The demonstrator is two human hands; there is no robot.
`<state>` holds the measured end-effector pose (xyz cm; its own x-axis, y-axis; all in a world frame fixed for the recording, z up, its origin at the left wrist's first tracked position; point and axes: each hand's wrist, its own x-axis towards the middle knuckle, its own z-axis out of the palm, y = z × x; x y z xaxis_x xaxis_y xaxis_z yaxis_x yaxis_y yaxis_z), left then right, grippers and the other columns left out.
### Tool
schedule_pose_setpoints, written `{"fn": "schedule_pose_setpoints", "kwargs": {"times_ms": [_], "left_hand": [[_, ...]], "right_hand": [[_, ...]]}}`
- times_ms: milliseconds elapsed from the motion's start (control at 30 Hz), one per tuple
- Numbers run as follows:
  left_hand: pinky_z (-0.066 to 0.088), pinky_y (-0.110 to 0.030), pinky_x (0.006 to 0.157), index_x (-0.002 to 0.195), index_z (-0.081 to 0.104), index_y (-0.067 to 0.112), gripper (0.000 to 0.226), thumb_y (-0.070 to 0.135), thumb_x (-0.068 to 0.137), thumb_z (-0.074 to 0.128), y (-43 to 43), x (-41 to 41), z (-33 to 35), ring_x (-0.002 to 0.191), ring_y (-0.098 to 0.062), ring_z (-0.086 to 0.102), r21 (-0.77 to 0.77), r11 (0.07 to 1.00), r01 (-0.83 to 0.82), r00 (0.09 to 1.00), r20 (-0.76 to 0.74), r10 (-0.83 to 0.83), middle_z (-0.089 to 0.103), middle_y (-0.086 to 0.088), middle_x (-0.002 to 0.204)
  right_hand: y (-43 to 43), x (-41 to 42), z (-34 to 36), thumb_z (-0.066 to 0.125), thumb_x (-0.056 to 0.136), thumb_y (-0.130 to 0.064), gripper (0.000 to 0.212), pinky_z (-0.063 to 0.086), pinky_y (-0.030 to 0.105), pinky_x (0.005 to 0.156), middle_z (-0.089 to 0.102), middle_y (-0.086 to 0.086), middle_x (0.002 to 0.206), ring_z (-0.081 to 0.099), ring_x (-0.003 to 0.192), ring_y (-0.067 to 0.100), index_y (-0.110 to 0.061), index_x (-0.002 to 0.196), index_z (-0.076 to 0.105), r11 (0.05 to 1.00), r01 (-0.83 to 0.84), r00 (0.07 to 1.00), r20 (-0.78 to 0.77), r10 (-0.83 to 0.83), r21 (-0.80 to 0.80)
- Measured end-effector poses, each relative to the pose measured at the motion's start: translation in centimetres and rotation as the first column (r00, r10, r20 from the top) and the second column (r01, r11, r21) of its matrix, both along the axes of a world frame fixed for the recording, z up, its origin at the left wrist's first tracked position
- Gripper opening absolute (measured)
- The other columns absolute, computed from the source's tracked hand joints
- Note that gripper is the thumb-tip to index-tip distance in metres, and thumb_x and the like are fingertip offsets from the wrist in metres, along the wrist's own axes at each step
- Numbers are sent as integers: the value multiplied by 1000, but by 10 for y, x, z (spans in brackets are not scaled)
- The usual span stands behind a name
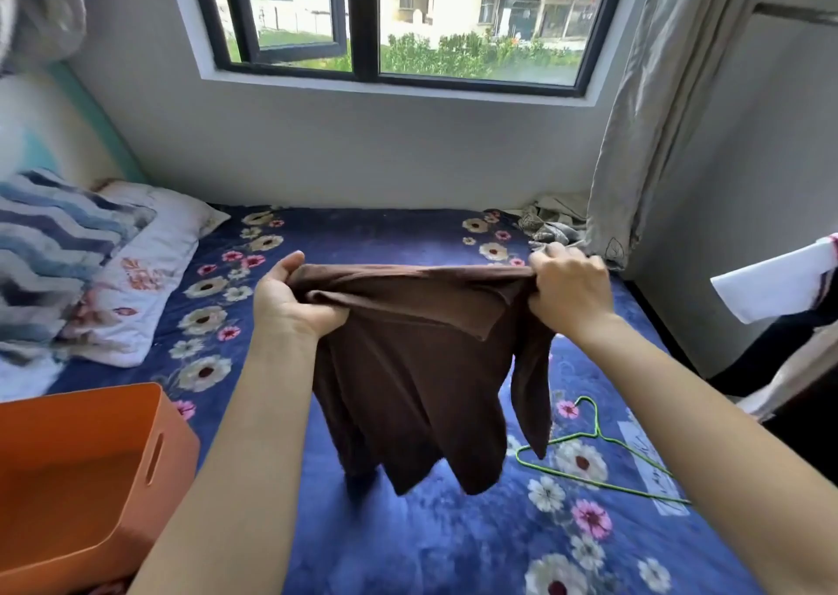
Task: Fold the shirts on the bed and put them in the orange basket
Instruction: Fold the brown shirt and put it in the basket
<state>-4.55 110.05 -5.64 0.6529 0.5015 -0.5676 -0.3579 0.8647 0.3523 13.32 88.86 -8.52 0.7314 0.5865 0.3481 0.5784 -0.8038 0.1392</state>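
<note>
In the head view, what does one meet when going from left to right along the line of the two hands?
striped blanket → pillow → left hand → brown shirt → right hand

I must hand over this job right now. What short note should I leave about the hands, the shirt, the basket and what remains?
Hands: left hand and right hand each grip one upper end of the brown shirt, held stretched above the bed, the rest hanging down.
Orange basket: near left, no shirt seen in it.
Done: nothing in the basket yet.
To do: lay the shirt down, fold it, put it in the basket; check the crumpled cloth at the bed's far right corner.
</note>
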Motion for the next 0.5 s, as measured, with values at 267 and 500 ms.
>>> {"fn": "schedule_pose_setpoints", "kwargs": {"times_ms": [267,500], "left_hand": [[52,-25,66,58,60,21,21,22,77,51,40,-28,-35,60,-13,62,350,936,28,999,-45,-13,61,3,60],[39,-44,88,104,55,13,45,48,98,27,105,1,-80,91,-36,54,305,647,699,596,-749,-290,59,-15,110]], "right_hand": [[-45,30,-9,53,84,-7,16,36,23,48,53,4,68,46,70,18,-6,74,65,550,553,687,-716,123,625],[-22,78,-36,47,89,-12,19,44,40,77,63,25,107,58,101,42,-7,103,60,975,223,915,-344,-209,0]]}}
